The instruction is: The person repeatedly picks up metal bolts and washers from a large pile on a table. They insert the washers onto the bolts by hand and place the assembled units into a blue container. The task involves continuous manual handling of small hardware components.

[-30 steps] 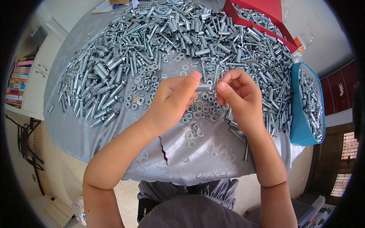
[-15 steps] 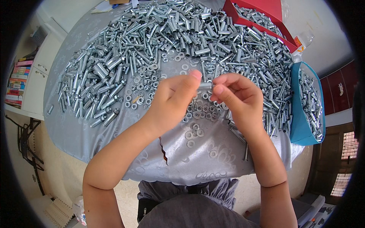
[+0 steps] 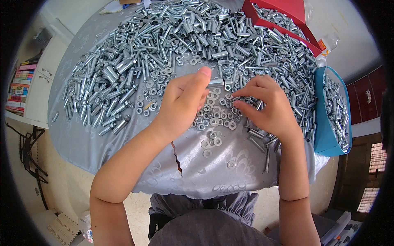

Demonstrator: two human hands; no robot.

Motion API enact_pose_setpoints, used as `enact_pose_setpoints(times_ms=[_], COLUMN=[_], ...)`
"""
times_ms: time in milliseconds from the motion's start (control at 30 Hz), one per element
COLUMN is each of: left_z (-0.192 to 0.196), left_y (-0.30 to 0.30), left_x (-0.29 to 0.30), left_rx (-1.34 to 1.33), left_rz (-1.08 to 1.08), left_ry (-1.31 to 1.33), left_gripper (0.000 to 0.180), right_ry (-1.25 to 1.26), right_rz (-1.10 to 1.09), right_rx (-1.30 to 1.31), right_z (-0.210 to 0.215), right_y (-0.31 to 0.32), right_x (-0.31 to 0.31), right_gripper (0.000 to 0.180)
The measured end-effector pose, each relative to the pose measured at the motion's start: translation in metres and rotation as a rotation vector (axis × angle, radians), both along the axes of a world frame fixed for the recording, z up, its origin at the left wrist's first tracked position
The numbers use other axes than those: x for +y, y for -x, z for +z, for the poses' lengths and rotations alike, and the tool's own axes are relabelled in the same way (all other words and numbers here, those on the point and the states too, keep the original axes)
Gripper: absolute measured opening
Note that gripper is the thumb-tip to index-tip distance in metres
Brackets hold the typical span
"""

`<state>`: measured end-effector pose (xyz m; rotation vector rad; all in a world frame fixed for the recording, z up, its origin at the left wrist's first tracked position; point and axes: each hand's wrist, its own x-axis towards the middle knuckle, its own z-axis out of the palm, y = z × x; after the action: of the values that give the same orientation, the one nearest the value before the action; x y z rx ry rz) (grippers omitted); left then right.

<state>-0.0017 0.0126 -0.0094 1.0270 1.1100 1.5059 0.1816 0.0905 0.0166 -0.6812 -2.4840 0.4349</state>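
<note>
A silvery metal sleeve (image 3: 214,83) is held in the left hand (image 3: 180,100) above a cloth-covered table (image 3: 90,143), just off the table's middle toward two o'clock; the fingers are curled in and the thumb is pressed over the top, so that only the sleeve's outer end is left exposed, pointed toward three o'clock; a small nut-like piece (image 3: 227,85) is seen at that end, though whether it is fitted there or merely lies behind cannot be told.

The right hand (image 3: 269,107) is held apart from the sleeve, at about four o'clock from it; a narrow gap is left between thumb and forefinger, whose tips are pointed toward nine o'clock at scattered nuts and washers (image 3: 213,110); nothing is seen gripped there, and contact with the pieces beneath the fingertips cannot be judged.

From the table's middle, a broad heap of sleeves and bolts (image 3: 197,30) is spread at twelve o'clock; sleeved bolts (image 3: 108,76) are massed at nine; a red box (image 3: 262,21) filled with metal parts is set at two, and a blue box (image 3: 328,141), also filled, at three; a lone washer (image 3: 231,164) is seen at five, a long bolt (image 3: 267,160) at four; a dark wavy line (image 3: 177,159) is shown on the cloth at six.
</note>
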Motion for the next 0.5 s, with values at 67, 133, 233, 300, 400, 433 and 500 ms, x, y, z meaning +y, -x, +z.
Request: enact_pose_setpoints(times_ms=[67,133,233,300,400,433,500], left_z=[-0.0001,0.002,0.0017,0.0015,0.0014,0.0011,0.0009], left_y=[-0.0013,0.0001,0.0021,0.0025,0.0021,0.0017,0.0014], left_x=[0.0004,-0.0002,-0.0005,-0.0003,-0.0001,-0.0002,-0.0004], left_rx=[-0.001,0.038,0.045,0.038,0.047,0.057,0.066], left_rz=[0.013,-0.002,-0.011,-0.012,-0.009,-0.006,-0.004], left_ry=[0.017,0.047,0.052,0.048,0.049,0.05,0.057], left_gripper=[0.047,0.044,0.043,0.043,0.043,0.043,0.043], right_ry=[0.034,0.061,0.091,0.11,0.126,0.13,0.138], right_rz=[0.006,0.011,0.016,0.021,0.012,0.016,0.022], right_rx=[-0.024,-0.057,-0.099,-0.097,-0.115,-0.116,-0.12], right_z=[-0.0012,-0.002,-0.0036,-0.0054,-0.0057,-0.0062,-0.0071], right_y=[0.0002,-0.0003,-0.0011,-0.0013,-0.0017,-0.0017,-0.002], right_x=[-0.0016,-0.0023,-0.0028,-0.0022,-0.0023,-0.0019,-0.0009], right_gripper=[0.014,0.014,0.014,0.014,0.014,0.014,0.014])
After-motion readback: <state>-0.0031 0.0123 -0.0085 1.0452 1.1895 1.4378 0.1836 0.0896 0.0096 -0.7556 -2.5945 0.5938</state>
